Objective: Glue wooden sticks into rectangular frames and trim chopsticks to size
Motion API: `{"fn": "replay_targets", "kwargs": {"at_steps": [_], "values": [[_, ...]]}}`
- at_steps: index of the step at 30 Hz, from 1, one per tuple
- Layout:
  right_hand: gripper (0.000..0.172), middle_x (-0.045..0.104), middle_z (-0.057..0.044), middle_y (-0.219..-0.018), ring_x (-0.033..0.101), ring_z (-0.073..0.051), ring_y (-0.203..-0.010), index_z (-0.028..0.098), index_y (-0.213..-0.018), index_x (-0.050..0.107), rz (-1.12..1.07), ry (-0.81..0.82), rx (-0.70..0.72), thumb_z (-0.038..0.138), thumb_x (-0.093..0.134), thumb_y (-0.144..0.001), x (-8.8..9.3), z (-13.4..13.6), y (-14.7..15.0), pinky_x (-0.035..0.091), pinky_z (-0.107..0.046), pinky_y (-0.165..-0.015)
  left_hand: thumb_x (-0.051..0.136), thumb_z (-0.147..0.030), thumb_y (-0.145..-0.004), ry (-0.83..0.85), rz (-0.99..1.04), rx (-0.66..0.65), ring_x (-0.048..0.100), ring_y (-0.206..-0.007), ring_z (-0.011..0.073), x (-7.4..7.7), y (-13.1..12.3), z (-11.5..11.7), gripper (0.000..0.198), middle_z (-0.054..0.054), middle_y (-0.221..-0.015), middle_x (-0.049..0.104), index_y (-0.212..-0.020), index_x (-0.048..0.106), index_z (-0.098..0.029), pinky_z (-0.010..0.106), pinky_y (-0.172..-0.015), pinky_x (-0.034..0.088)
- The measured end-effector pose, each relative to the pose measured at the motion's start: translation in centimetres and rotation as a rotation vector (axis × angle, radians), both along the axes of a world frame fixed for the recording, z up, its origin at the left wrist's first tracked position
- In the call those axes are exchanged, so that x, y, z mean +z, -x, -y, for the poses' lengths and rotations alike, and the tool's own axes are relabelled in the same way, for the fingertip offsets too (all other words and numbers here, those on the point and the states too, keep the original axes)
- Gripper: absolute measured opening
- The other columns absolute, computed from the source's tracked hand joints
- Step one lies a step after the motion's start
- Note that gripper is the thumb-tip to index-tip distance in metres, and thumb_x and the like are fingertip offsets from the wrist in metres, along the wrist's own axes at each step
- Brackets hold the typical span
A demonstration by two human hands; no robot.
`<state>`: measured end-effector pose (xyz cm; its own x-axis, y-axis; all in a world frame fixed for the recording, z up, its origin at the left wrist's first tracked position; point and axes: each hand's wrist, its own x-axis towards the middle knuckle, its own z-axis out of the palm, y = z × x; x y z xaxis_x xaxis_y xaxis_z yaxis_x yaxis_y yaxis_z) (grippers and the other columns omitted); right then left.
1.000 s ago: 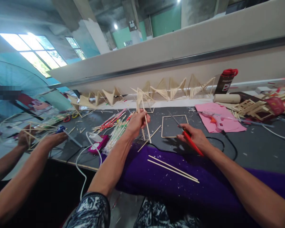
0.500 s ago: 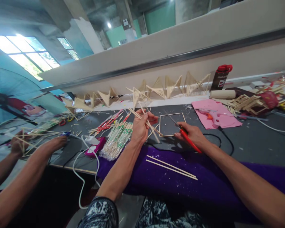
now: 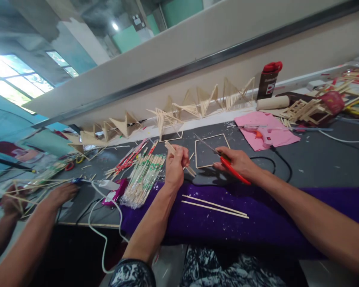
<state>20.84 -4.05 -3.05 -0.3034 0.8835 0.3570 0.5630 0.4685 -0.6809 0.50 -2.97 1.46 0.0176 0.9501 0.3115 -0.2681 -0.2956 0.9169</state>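
My left hand [image 3: 176,165] is closed around a small bundle of thin wooden sticks [image 3: 170,148], whose ends stick out above and below the fist. In my right hand [image 3: 235,159] is a pair of red-handled scissors [image 3: 235,170], the long thin blade pointing up and left over a square stick frame [image 3: 211,164] flat on the table. Whether the blades are apart I cannot tell. Two loose sticks [image 3: 215,212] lie side by side on the purple cloth [image 3: 272,223] in front of me. Left of my left hand is a plastic bag of wooden sticks [image 3: 143,179].
Several stick models [image 3: 205,101] line the wall. A glue gun [image 3: 261,133] rests on pink cloth [image 3: 283,139], near a dark bottle [image 3: 267,81]. White cable [image 3: 103,235] hangs over the edge. At left, another person's hands [image 3: 60,195] hold a stick structure [image 3: 20,191].
The splayed, crossing sticks in my left hand are now gathered into a tighter bundle. My right hand keeps its hold on the scissors. The view has shifted and tilted slightly.
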Motion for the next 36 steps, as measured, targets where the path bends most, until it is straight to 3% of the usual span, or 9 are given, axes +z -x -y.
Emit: {"fn": "replay_targets", "kwargs": {"at_steps": [3, 6, 9, 11, 13, 19, 23, 36], "values": [[0.035, 0.06, 0.001, -0.075, 0.051, -0.011, -0.062, 0.023, -0.103, 0.053, -0.018, 0.026, 0.01, 0.046, 0.053, -0.078, 0.1, 0.0, 0.0, 0.035, -0.023, -0.057, 0.046, -0.04, -0.085, 0.019, -0.062, -0.056, 0.038, -0.04, 0.0038, -0.7, 0.0, 0.1, 0.036, -0.004, -0.055, 0.046, -0.06, 0.038, -0.016, 0.017, -0.039, 0.036], [0.035, 0.06, 0.002, -0.073, 0.051, -0.012, -0.062, 0.023, -0.103, 0.053, -0.019, 0.043, 0.01, 0.046, 0.054, -0.077, 0.1, 0.0, 0.1, 0.036, -0.023, -0.057, 0.047, -0.042, -0.084, -0.008, -0.097, -0.07, 0.044, -0.041, 0.006, -1.1, 0.2, 0.2, 0.035, -0.002, -0.057, 0.051, -0.061, 0.044, -0.016, 0.02, -0.04, 0.043], [0.036, 0.06, 0.002, -0.073, 0.051, -0.012, -0.063, 0.023, -0.102, 0.053, -0.008, 0.047, 0.021, 0.047, 0.055, -0.076, 0.1, 0.0, 0.1, 0.036, -0.024, -0.058, 0.053, -0.039, -0.082, -0.024, -0.105, -0.063, 0.048, -0.042, 0.0073, -1.3, 0.3, 0.3, 0.023, -0.001, -0.061, 0.058, -0.084, 0.057, -0.017, 0.021, -0.041, 0.045], [0.036, 0.06, 0.001, -0.074, 0.051, -0.012, -0.063, 0.023, -0.102, 0.054, -0.006, 0.049, 0.025, 0.048, 0.055, -0.076, 0.0, 0.0, 0.1, 0.037, -0.025, -0.058, 0.055, -0.036, -0.081, -0.013, -0.089, -0.065, 0.047, -0.041, 0.0066, -1.3, 0.2, 0.4, 0.027, -0.002, -0.062, 0.059, -0.103, 0.057, -0.02, 0.02, -0.041, 0.044], [0.036, 0.06, 0.001, -0.074, 0.051, -0.013, -0.063, 0.023, -0.102, 0.054, -0.009, 0.052, 0.026, 0.048, 0.055, -0.076, 0.0, -0.1, 0.1, 0.037, -0.025, -0.057, 0.057, -0.032, -0.08, 0.01, -0.065, -0.058, 0.042, -0.038, 0.0049, -1.2, 0.1, 0.4, 0.031, -0.004, -0.058, 0.056, -0.109, 0.056, -0.021, 0.018, -0.039, 0.04], [0.036, 0.059, 0.0, -0.073, 0.051, -0.013, -0.062, 0.022, -0.101, 0.054, -0.021, 0.048, 0.028, 0.047, 0.055, -0.076, 0.1, 0.0, 0.1, 0.036, -0.026, -0.057, 0.056, -0.038, -0.08, 0.047, 0.007, 0.081, 0.028, -0.036, 0.0026, -1.0, -0.6, 0.2, 0.023, -0.008, -0.046, 0.036, -0.086, 0.062, -0.016, 0.014, -0.034, 0.024], [0.036, 0.058, 0.0, -0.071, 0.05, -0.012, -0.062, 0.021, -0.101, 0.055, -0.027, 0.058, 0.034, 0.046, 0.055, -0.076, 0.5, 0.3, 0.0, 0.035, -0.025, -0.057, 0.053, -0.045, -0.08, 0.076, -0.001, 0.063, 0.028, -0.036, 0.0031, -1.2, -1.9, 0.3, 0.035, -0.007, -0.044, 0.033, -0.063, 0.052, -0.015, 0.015, -0.035, 0.02], [0.037, 0.058, 0.001, -0.072, 0.049, -0.012, -0.062, 0.022, -0.102, 0.055, -0.025, 0.06, 0.032, 0.048, 0.055, -0.076, 0.7, 0.4, 0.0, 0.036, -0.024, -0.059, 0.057, -0.051, -0.075, 0.037, -0.024, -0.036, 0.027, -0.033, 0.0032, -1.9, -2.3, -0.1, 0.044, -0.006, -0.04, 0.033, -0.053, 0.044, -0.015, 0.017, -0.034, 0.017]]}}
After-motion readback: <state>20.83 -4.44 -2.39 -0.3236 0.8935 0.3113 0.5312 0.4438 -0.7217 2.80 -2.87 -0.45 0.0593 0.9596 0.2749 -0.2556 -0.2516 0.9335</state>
